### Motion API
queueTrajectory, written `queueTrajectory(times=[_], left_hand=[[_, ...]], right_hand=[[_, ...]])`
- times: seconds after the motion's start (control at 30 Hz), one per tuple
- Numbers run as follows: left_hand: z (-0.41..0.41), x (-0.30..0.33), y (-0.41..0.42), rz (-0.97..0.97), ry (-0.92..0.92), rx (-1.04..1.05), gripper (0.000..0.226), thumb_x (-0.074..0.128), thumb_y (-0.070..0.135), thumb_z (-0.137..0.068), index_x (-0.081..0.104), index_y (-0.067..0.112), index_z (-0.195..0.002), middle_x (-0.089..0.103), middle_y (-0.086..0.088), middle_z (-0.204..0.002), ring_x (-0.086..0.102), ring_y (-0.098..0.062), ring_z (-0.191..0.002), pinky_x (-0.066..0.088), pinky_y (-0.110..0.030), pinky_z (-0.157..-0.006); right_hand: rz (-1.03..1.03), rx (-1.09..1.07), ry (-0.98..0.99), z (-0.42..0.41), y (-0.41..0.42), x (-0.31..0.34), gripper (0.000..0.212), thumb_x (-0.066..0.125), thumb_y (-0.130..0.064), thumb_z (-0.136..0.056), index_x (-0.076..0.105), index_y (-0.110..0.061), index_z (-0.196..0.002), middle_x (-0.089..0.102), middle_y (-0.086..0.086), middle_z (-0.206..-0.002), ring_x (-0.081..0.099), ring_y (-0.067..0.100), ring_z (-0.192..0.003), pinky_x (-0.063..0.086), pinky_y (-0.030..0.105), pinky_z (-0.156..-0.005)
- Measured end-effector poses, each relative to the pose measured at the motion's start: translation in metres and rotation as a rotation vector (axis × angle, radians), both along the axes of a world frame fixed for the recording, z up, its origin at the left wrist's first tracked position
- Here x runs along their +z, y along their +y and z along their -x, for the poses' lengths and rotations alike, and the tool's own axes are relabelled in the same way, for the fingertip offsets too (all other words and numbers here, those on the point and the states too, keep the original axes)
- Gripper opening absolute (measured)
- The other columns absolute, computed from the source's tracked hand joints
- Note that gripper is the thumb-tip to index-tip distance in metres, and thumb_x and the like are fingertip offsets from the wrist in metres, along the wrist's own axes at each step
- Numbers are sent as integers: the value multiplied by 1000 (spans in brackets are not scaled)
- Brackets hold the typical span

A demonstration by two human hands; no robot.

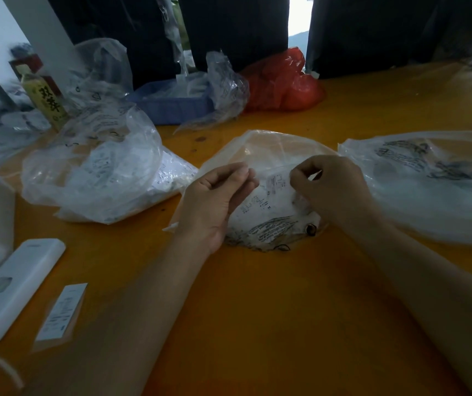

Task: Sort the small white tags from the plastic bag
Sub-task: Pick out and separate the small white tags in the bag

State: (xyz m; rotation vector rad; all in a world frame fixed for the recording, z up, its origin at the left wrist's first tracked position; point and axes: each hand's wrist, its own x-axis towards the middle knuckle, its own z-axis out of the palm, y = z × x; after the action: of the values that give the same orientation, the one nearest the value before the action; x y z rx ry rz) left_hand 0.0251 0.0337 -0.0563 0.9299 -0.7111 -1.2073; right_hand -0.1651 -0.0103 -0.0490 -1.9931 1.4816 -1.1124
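Far left of frame: a white remote-like device [14,290] and a small printed card [62,311] are lying on the orange table [257,310], both well apart from the work.
Left-centre: a crumpled clear bag [97,167] stuffed with printed white slips is resting on the table; it is not being touched.
Left hand [214,201]: it is hovering palm-up at the near-left edge of the middle plastic bag [271,155], fingers curled narrow with thumb meeting fingertips, apparently pinching the film; whether a tag is between them I cannot tell.
Centre: the white tags [260,201] are sitting inside that bag, between the two hands, one small printed tag [276,181] standing up just beside the right fingers.
Right hand [329,190]: it is closed narrow, thumb and forefinger pinching at the film or the tag's edge.
Doing it well: the left hand should probably be holding the mouth open and steady while the right is drawing out one tag at a time, since thin tags likely cling together.
Right of frame: another clear bag [429,178] is lying flat, untouched.
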Motion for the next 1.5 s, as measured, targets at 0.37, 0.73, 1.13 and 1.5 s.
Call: queueTrajectory(times=[0.37,0.73,1.13,1.5], left_hand=[[-2,-2,-2,2,-9,-20,26,79,12,-80,77,3,-105,81,-17,-104,80,-27,-97,62,-22,-78],[-1,-1,-1,-26,-23,-35,12,74,6,-92,78,5,-103,81,-16,-103,80,-27,-96,62,-22,-76],[-1,-1,-1,-7,-14,-66,28,80,17,-77,79,5,-103,80,-19,-103,80,-27,-95,63,-23,-76],[0,-1,1,-17,-39,-103,41,82,18,-75,76,2,-111,80,-18,-106,79,-28,-100,62,-22,-79]], right_hand=[[-101,45,-137,7,-1,3,13,77,-36,-89,68,-28,-83,68,-12,-82,65,6,-72,45,21,-61],[-128,33,-458,11,0,11,12,69,-17,-97,64,-27,-102,75,-5,-74,73,12,-65,61,25,-64],[-99,216,-483,10,6,16,26,63,0,-94,75,-22,-87,77,-3,-94,76,16,-87,61,30,-76],[-14,125,-458,8,6,15,32,70,-24,-96,54,-27,-124,78,-12,-88,73,-2,-77,48,6,-56]])
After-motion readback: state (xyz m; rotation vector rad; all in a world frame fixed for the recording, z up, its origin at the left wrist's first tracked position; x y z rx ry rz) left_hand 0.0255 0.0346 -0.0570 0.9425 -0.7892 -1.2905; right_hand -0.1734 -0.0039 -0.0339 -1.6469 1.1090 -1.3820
